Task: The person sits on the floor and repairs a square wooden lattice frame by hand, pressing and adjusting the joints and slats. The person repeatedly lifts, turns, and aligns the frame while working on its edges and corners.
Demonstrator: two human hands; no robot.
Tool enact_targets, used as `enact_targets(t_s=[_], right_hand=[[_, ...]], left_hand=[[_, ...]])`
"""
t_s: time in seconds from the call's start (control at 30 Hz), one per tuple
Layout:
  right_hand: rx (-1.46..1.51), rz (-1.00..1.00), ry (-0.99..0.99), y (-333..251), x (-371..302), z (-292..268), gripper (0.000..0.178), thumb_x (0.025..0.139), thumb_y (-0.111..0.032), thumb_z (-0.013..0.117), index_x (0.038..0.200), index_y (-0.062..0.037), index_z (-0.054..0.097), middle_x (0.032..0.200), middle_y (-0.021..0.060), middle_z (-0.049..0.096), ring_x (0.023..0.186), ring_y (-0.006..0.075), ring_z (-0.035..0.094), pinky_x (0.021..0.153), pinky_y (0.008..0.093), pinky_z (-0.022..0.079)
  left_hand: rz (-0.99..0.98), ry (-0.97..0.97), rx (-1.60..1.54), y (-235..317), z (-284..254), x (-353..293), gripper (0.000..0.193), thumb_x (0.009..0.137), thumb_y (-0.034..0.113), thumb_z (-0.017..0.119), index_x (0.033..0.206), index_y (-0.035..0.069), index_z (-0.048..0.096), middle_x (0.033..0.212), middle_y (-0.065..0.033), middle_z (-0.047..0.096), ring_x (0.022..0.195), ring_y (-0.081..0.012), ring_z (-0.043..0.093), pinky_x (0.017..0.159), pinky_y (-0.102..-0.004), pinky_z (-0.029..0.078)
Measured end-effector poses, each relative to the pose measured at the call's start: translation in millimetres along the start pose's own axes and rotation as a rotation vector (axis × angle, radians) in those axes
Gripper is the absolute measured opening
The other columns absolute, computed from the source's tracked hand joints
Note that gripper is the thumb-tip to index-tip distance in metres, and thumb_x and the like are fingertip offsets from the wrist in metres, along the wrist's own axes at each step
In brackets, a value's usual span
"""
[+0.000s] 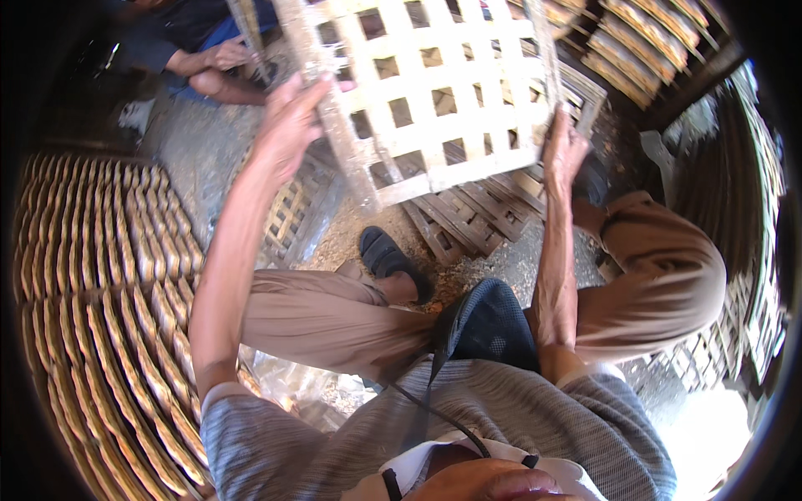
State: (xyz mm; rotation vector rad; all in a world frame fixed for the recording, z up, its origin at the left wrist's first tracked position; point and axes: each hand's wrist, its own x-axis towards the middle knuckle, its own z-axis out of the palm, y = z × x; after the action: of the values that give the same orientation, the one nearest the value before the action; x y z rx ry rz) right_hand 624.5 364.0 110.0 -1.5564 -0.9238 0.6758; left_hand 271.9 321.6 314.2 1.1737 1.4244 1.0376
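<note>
A bamboo lattice frame [461, 174] with square gaps is held up, tilted, in front of me. My left hand [288, 125] is closed round its left side rail. My right hand [565, 150] grips the opposite edge low down, its fingers partly hidden behind the frame. The upper part of the lattice runs out of the top of the view. Beneath it, several similar wooden frames [480, 219] lie piled on the floor, next to my right hand. Another lattice panel [290, 219] rests on the ground below my left forearm.
Slatted racks [109, 275] with rows of brownish pieces fill the left side. More loaded racks [639, 50] stand at the upper right, and stacked lattice panels [756, 184] line the right. A person's hand [230, 55] shows at the upper left. Wood scraps litter the floor.
</note>
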Motion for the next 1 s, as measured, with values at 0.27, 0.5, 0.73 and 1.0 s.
enact_targets(t_s=[0.27,0.5,0.73,1.0], right_hand=[[-0.03,0.206,-0.421,-32,15,-43,0.063,0.099,-0.058,0.061,0.112,0.0021,0.075,0.072,0.0055,0.064,0.057,0.0147,0.06,0.053,0.0348,0.051],[-0.05,0.262,-0.561,-12,21,-45,0.057,0.103,-0.055,0.06,0.106,0.0011,0.069,0.074,0.0029,0.064,0.066,0.009,0.058,0.065,0.0256,0.047],[-0.487,0.045,-0.651,-27,9,-40,0.077,0.099,-0.069,0.055,0.08,0.0053,0.069,0.065,0.0098,0.058,0.071,0.0224,0.059,0.071,0.0412,0.047],[-0.43,0.058,-0.624,-22,7,-41,0.07,0.099,-0.066,0.057,0.089,0.0014,0.072,0.062,0.0052,0.055,0.067,0.0178,0.055,0.068,0.0382,0.045]], left_hand=[[0.125,0.198,0.015,-45,18,35,0.036,0.111,0.031,0.053,0.13,0.0,0.056,0.105,-0.0151,0.073,0.071,-0.0181,0.073,0.047,-0.0294,0.061],[-0.05,-0.014,0.052,-58,9,26,0.037,0.109,0.034,0.06,0.125,0.001,0.063,0.107,-0.0124,0.072,0.081,-0.0145,0.072,0.054,-0.0278,0.063],[-0.479,0.02,0.005,-97,2,57,0.05,0.088,0.033,0.077,0.126,0.002,0.067,0.113,-0.0155,0.07,0.094,-0.021,0.071,0.077,-0.0378,0.064],[-0.486,-0.009,0.122,-114,18,58,0.053,0.09,0.031,0.076,0.131,-0.001,0.067,0.136,-0.0229,0.065,0.122,-0.0291,0.066,0.103,-0.0406,0.055]])
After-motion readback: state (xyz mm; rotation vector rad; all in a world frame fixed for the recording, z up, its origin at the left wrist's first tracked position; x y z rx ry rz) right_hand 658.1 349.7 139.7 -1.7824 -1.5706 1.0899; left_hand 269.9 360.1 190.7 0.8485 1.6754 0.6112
